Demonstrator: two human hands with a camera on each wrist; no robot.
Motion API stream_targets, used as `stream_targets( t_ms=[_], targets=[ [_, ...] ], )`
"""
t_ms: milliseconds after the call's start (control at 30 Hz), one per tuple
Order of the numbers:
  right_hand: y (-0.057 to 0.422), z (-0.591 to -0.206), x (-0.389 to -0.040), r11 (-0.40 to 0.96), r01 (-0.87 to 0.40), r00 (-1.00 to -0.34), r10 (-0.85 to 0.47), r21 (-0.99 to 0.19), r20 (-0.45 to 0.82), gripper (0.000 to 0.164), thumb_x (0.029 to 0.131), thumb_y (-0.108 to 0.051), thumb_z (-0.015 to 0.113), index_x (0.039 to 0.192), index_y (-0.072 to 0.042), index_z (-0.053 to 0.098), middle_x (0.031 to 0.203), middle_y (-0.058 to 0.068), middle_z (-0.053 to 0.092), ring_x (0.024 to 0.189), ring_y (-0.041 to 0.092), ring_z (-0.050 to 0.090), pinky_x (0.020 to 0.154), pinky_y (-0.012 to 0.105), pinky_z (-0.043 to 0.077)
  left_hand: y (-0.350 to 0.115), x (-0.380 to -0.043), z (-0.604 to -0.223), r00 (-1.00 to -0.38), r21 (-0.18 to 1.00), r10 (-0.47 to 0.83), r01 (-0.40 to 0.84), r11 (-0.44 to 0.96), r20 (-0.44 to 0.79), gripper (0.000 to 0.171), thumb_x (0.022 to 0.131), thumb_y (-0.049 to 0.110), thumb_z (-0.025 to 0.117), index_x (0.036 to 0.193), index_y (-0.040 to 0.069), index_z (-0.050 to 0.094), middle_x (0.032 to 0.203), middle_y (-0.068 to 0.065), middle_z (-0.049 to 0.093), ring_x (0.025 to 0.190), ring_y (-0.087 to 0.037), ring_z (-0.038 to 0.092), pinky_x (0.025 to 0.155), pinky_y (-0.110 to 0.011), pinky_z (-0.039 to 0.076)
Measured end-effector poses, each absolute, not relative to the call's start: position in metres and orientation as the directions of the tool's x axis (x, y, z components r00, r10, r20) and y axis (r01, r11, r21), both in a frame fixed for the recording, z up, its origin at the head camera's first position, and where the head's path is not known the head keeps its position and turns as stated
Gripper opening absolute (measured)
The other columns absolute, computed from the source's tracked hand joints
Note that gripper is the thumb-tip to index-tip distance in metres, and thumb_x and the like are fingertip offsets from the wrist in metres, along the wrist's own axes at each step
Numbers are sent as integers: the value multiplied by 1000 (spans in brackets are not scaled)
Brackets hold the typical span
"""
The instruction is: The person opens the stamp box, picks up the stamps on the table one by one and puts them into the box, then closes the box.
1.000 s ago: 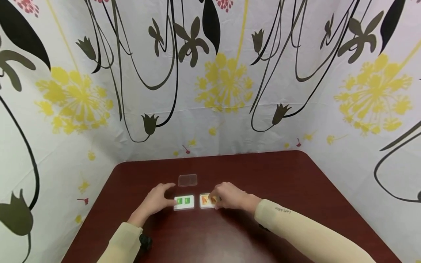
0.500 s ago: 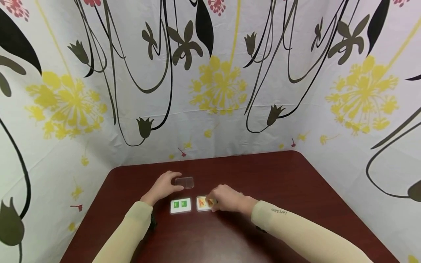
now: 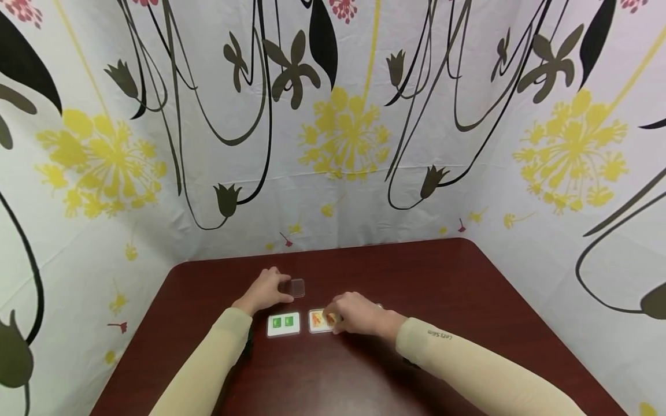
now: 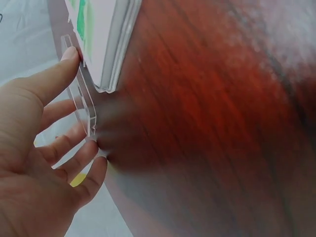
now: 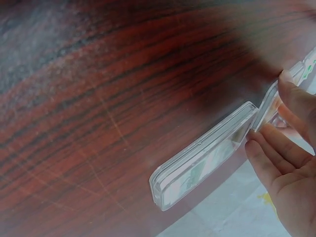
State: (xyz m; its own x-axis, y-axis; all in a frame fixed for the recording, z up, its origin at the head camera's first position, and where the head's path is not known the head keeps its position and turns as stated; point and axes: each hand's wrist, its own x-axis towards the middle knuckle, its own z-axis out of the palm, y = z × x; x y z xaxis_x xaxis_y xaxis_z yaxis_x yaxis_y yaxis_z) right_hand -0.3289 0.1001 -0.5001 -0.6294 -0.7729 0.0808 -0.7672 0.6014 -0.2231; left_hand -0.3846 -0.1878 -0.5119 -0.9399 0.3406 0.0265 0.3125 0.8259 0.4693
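My left hand (image 3: 264,290) reaches to the back left and grips a clear plastic lid (image 3: 298,288) by its edges, thumb on the near side and fingers on the far side. In front of it lies a white card in a clear case (image 3: 283,325), printed with two green pictures. Beside that, my right hand (image 3: 355,313) holds a second cased card (image 3: 316,320) with orange food-like pictures, its right part hidden under the fingers. The right wrist view shows thumb and fingertips on opposite edges of that case, with another clear plastic case (image 5: 205,158) close by.
The dark red-brown table (image 3: 406,266) has rounded back corners. White cloth (image 3: 333,219) with flower prints hangs behind it and on both sides. In the head view, the clear case beside my right hand is mostly hidden behind that hand.
My left hand has left the green-picture card, moved back and closed its fingers on the clear lid's edges. My right hand stays on the orange-picture card. The head view has shifted slightly.
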Motion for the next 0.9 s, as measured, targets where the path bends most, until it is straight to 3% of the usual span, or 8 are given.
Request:
stream_targets(
  t_ms=[400, 900],
  targets=[
    [101, -499, -328, 604, -766, -631, -772, -218, 76, 31, 84, -25, 85, 113, -21, 75, 101, -6, 69, 83, 3, 60, 71, 22, 50, -187, -386, -511, -912, 411, 410, 385, 826, 31, 48, 84, 37, 84, 121, 10, 70, 107, -4, 55, 90, -17, 46, 77, -37, 45],
    [101, -498, -325, 619, -752, -647, -759, -226, 75, 33, 84, -24, 85, 115, -20, 75, 106, -5, 69, 87, 3, 60, 75, 23, 51, -194, -375, -492, -904, 405, 426, 402, 821, 35, 51, 82, 39, 85, 121, 9, 71, 107, -6, 59, 89, -16, 49, 77, -38, 47]
  ],
)
